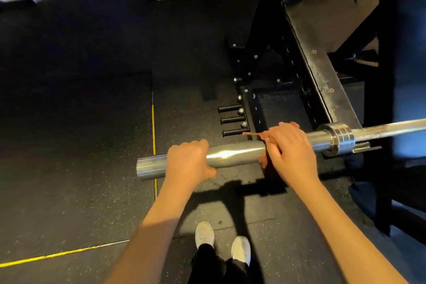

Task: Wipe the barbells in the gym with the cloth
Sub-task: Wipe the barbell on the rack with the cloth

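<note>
A chrome barbell lies level across the middle of the view, its thick sleeve pointing left and its thin shaft running off the right edge past a collar. My left hand grips the sleeve near its free end, fingers curled over the top. My right hand holds a reddish-brown cloth wrapped against the sleeve closer to the collar. Only a small part of the cloth shows beside and under the fingers.
A black steel rack stands behind the bar at the right, with three black pegs sticking out low on its base. Dark rubber floor with yellow lines lies to the left. My white shoes are below the bar.
</note>
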Motion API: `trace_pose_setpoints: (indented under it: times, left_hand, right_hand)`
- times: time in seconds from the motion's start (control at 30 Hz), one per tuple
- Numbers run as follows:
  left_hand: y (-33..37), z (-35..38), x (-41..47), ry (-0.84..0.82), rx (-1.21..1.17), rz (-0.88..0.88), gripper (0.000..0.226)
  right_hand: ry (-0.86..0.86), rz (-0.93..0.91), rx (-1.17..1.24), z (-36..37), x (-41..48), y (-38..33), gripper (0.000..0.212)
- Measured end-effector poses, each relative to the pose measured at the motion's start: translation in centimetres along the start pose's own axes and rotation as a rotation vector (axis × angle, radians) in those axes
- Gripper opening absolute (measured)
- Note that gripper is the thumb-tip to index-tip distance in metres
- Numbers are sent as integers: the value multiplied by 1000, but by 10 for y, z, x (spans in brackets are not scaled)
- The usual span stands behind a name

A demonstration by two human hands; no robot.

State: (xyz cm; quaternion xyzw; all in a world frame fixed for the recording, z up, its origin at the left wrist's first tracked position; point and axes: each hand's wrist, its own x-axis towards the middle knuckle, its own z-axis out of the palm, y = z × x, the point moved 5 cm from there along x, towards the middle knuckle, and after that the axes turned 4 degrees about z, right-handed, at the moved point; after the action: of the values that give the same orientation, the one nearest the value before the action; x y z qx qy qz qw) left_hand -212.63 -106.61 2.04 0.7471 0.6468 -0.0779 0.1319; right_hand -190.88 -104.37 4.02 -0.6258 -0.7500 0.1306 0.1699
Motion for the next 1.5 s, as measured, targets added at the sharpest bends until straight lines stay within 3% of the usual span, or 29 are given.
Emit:
trace_pose_setpoints:
  times: [0.07,0.13,0.23,0.33,0.43,0.5,0.57,0.67,0.77,0.87,0.93,0.97,1.13,1.2,1.27,1.37,1.5]
  left_hand:
    - [1,2,-2,44,44,-12,39]
    - [2,1,-4,74,70,-13,39]
    - [5,3,-8,130,105,-18,39]
    - [9,9,-18,206,89,0,35]
    - [9,11,-29,288,16,36,33]
    - [8,3,-28,170,-52,11,36]
    - [7,-3,-18,24,-87,-4,47]
    - [6,-3,-8,-149,-114,-14,61]
    - [2,4,-11,-150,-97,-33,56]
    - [3,5,-12,-108,-28,-26,51]
    - [4,6,-11,-124,-7,-31,49]
    - [5,7,-10,-134,-3,-37,49]
    - [5,8,-9,-126,-3,-57,51]
    - [6,8,-11,-84,20,-56,48]
    - [7,6,-14,-39,51,-62,44]
    - [8,7,-17,11,79,-71,41]
    - [13,6,-24,128,130,-88,35]
  right_hand:
    - [57,240,-82,-2,13,5,24]
    - [118,298,-171,6,11,-16,23]
    - [130,49,-76,22,-17,-45,21]
    - [106,-144,-22,12,-30,-28,24]
    - [122,45,-44,-3,-20,7,28]
    - [171,243,-98,-2,-12,7,32]
    - [148,287,-117,10,-13,-18,30]
    - [6,-14,-32,27,-36,-48,30]
    - [-52,-213,30,8,-41,-20,34]
    - [22,19,-1,-8,-22,19,22]
    - [116,232,-43,-7,-13,9,23]
    - [137,242,-49,0,-13,-8,23]
    - [-53,-263,49,21,-43,-51,31]
    - [-66,-257,37,8,-36,-27,29]
    - [-25,-79,31,-2,-21,-5,21]
    - [33,130,-72,8,-8,-16,27]
    - [16,-184,1,27,-34,-50,28]
